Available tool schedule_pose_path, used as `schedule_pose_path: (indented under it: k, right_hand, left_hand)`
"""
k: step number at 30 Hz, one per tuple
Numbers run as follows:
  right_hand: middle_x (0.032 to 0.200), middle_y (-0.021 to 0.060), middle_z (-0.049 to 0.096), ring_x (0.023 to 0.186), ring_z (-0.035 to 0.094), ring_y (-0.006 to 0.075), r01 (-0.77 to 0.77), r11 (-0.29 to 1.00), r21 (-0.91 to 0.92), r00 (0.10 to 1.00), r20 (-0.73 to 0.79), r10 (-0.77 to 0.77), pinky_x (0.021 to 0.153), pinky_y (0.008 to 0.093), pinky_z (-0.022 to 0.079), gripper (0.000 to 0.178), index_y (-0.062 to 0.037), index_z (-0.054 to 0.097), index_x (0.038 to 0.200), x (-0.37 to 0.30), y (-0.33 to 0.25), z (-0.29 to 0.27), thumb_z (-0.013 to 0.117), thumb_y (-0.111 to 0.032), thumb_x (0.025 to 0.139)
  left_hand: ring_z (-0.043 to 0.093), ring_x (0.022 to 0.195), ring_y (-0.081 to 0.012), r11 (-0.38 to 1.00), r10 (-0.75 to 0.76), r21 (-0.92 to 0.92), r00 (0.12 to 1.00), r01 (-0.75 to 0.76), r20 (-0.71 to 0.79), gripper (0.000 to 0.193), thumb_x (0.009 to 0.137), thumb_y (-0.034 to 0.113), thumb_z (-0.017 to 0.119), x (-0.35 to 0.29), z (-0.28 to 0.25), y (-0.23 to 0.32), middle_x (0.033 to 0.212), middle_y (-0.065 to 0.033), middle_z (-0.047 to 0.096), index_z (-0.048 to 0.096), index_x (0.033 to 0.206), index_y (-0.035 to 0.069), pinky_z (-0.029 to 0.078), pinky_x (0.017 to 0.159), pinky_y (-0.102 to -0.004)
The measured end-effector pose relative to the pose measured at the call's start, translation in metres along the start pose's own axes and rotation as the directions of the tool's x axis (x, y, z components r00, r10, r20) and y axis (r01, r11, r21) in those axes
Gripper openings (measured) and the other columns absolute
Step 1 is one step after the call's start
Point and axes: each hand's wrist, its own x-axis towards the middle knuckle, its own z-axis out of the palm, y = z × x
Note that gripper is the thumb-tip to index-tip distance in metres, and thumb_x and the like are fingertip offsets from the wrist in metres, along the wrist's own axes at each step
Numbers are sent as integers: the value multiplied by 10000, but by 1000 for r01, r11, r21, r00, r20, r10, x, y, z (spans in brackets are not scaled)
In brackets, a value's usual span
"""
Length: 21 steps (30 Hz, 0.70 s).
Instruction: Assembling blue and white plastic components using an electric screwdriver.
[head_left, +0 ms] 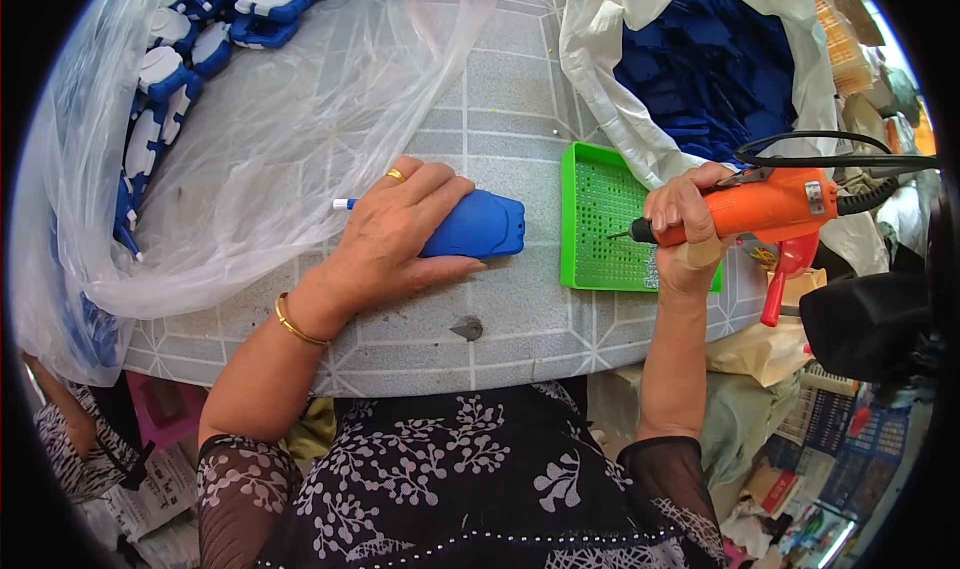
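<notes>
My left hand (392,231) is closed over a flat blue plastic case (480,224) lying on the table, its fingers across the top and the thumb along the near side. A small white tip sticks out of the case's left end. In my right hand (687,224) is an orange electric screwdriver (775,206), gripped near its black nose. The thin bit points left, above a green perforated tray (572,224). Small metal screws (651,269) sit in the tray's near part, partly hidden by my right hand.
At the left, a clear plastic bag (270,139) holds several blue-and-white cases (265,4). A white sack (600,79) of blue plastic parts (705,64) stands at the back right. A small grey cone (467,327) is near the table's front edge. The screwdriver's cable (850,159) runs right.
</notes>
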Motion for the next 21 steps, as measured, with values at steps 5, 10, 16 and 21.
schedule_pose_path:
  k: [5, 10, 16, 21]
  right_hand:
    - [667, 27, 520, 509, 486, 119, 28, 1000, 4, 998, 54, -28, 570, 308, 474, 216, -43, 520, 929, -5, -1, 2, 722, -52, 855]
    - [663, 29, 516, 515, 489, 120, 52, 999, -14, 996, 75, -50, 582, 304, 477, 210, -43, 505, 896, -5, -2, 1, 711, -63, 858]
    - [665, 25, 505, 516, 477, 121, 21, 1000, -12, 999, 50, -21, 573, 313, 462, 185, -49, 501, 915, 0, -2, -2, 678, -68, 865]
    - [680, 16, 492, 525, 473, 138, 13, 998, 61, 999, 35, -16, 573, 327, 446, 205, -79, 494, 971, 6, -10, -3, 662, -76, 854]
  left_hand:
    - [556, 977, -345, 1000, -9, 13, 1000, 9, 5, 674, 681, 352, 867, 0, 1, 0, 1103, -127, 600, 608, 1207, 21, 483, 890, -432]
    - [557, 976, -343, 1000, -6, 13, 1000, 6, 4, 682, 678, 352, 868, 0, 2, -1, 1106, -127, 600, 603, 1212, 20, 484, 887, -428]
    - [561, 974, -342, 1000, -8, 16, 1000, 7, 9, 672, 673, 348, 870, 2, 1, 1, 1099, -128, 600, 608, 1197, 19, 486, 879, -429]
    - [576, 974, -345, 1000, 6, 21, 1000, -6, -4, 693, 651, 334, 885, 0, 0, 0, 1105, -136, 610, 618, 1200, 7, 495, 866, -426]
